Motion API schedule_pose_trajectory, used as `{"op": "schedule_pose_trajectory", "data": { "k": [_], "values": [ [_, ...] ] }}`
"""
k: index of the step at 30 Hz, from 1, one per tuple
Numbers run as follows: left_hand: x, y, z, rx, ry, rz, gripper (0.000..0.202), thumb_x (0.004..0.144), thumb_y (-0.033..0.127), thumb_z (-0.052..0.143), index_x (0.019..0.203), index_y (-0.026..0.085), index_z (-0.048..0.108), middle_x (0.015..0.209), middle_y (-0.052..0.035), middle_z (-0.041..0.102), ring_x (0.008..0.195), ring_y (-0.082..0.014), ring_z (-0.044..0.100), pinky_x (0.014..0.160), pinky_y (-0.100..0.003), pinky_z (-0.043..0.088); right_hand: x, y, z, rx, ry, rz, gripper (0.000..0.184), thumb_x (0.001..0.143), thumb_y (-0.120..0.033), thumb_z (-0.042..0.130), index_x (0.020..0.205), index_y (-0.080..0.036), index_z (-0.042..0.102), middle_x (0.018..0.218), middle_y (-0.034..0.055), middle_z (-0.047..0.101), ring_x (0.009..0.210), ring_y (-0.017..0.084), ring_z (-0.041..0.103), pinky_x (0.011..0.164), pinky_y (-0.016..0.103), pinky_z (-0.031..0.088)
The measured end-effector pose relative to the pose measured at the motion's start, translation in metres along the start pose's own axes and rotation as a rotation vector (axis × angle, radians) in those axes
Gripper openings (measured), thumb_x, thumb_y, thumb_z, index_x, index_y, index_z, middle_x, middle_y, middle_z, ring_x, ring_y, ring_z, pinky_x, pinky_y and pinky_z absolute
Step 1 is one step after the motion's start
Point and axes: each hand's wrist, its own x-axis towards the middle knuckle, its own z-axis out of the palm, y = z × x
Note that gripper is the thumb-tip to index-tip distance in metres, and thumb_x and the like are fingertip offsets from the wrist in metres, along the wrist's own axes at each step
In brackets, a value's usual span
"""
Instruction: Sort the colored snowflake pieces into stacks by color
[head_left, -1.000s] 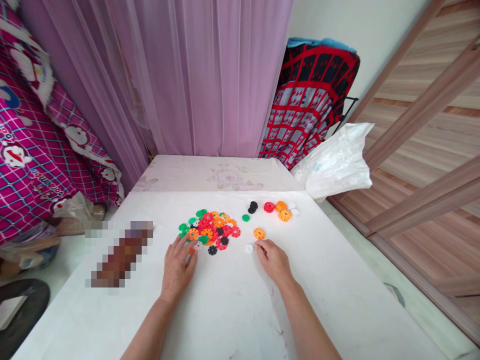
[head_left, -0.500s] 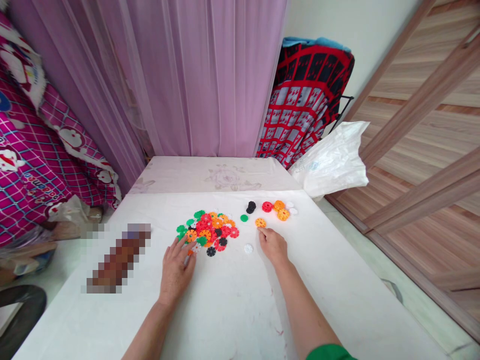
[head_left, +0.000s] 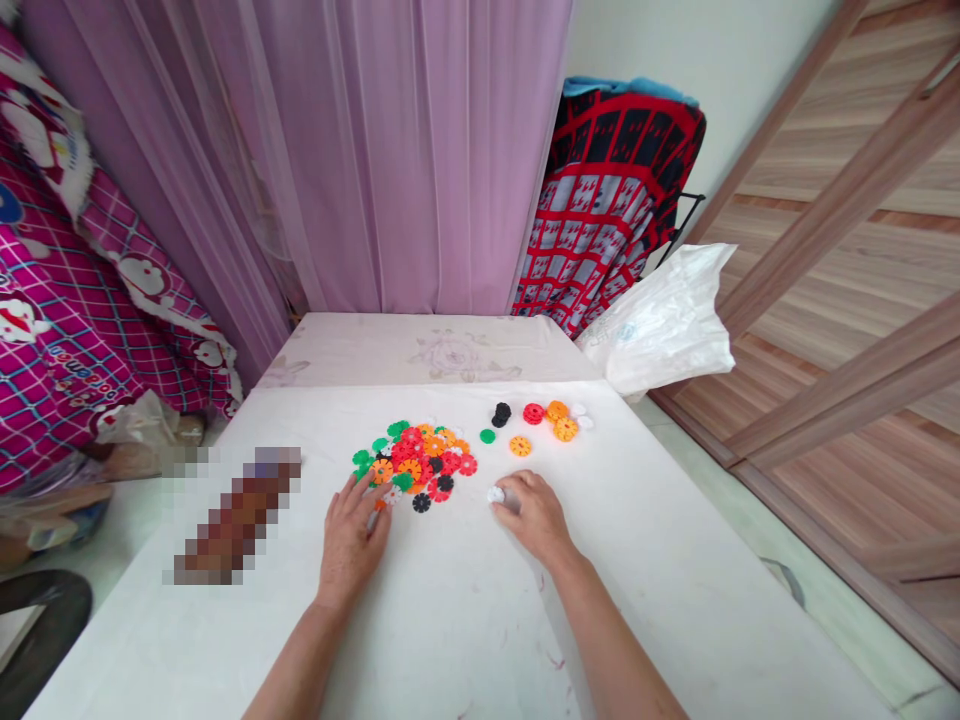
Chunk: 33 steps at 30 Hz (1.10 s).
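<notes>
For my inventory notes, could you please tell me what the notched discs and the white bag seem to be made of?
Notched discs: probably plastic, smooth, judging by even, bright colours. White bag: likely thin plastic, slightly glossy, crisply creased.

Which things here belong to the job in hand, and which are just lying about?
In the job:
pile of coloured discs, by the left hand
white disc, at the right hand
outlying discs beyond it

Apparently lying about:
white bag
red-and-black cloth
pixelated item, unidentifiable

I saw a white-covered table.
A heap of discs, black discs and an orange disc lay on it.
</notes>
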Motion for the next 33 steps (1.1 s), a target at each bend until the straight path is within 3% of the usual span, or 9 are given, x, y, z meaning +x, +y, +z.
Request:
{"op": "schedule_pose_trajectory", "data": {
  "k": [12,19,26,33],
  "values": [
    [-0.001,0.000,0.000,0.016,-0.018,-0.007,0.033,0.089,0.033,0.043,0.111,0.027,0.066,0.132,-0.0081,0.058,0.130,-0.0300,0.044,0.104,-0.055,0.035,0.016,0.005,0.015,-0.030,0.111,0.069,0.013,0.077,-0.028,0.061,0.088,-0.022,0.066,0.091,0.0025,0.062,0.088,0.018,0.054,0.082,0.029,0.036],
    [0.000,0.000,0.000,0.002,-0.022,-0.008,0.033,0.088,0.033,0.044,0.112,0.028,0.066,0.132,-0.0080,0.058,0.130,-0.0299,0.044,0.105,-0.056,0.034,0.027,-0.015,0.018,-0.073,0.135,0.084,0.036,0.073,-0.036,0.065,0.106,-0.021,0.060,0.106,0.0064,0.062,0.098,0.022,0.053,0.083,0.032,0.035],
    [0.000,0.001,0.000,-0.012,-0.007,-0.020,0.032,0.087,0.032,0.046,0.111,0.028,0.067,0.132,-0.0071,0.058,0.131,-0.0290,0.044,0.105,-0.055,0.034,0.052,-0.042,0.029,-0.161,0.087,0.014,0.020,0.076,-0.032,0.064,0.093,-0.022,0.062,0.087,0.0040,0.065,0.092,0.021,0.051,0.082,0.032,0.032],
    [-0.001,0.001,0.000,-0.005,-0.021,-0.013,0.032,0.088,0.033,0.045,0.112,0.027,0.066,0.134,-0.0066,0.057,0.131,-0.0294,0.043,0.106,-0.054,0.034,0.048,-0.025,0.024,-0.157,0.142,0.040,0.017,0.077,-0.030,0.061,0.092,-0.021,0.063,0.082,0.0039,0.065,0.088,0.021,0.053,0.078,0.031,0.033]
  ]
}}
